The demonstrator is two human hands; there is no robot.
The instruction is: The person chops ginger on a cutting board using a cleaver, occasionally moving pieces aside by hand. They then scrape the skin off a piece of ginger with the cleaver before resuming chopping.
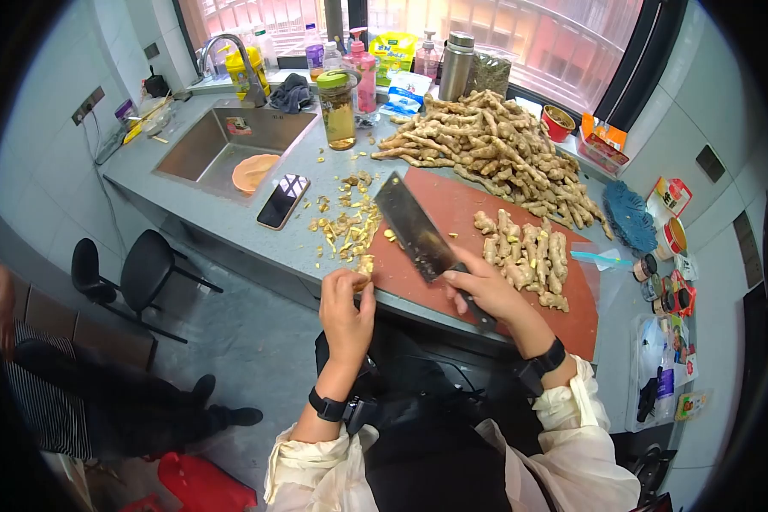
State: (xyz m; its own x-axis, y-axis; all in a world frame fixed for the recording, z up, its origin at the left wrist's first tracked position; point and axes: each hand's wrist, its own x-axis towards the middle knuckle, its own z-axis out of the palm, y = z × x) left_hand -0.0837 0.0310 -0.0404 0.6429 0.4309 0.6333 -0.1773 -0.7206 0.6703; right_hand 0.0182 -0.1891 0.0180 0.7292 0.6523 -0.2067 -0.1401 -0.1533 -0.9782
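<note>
My right hand (484, 294) grips the dark handle of a cleaver (414, 224), its broad blade tilted up over the left part of the red-brown cutting board (439, 189). At the counter's front edge, the fingers of my left hand (347, 309) are closed around a piece of ginger (366, 265), partly hidden by them. Ginger scraps and peelings (347, 224) lie on the counter just beyond that hand. Right of the cleaver, trimmed ginger pieces (525, 256) rest in rows on the board. Behind the board rises a large heap of whole ginger (495, 141).
Left of the scraps lies a phone (283, 201), near a sink (192, 152) holding an orange bowl (254, 172). A green-lidded bottle (339, 115) stands behind. Jars (648, 277) and a blue mesh item (627, 213) line the right. Another person sits at lower left.
</note>
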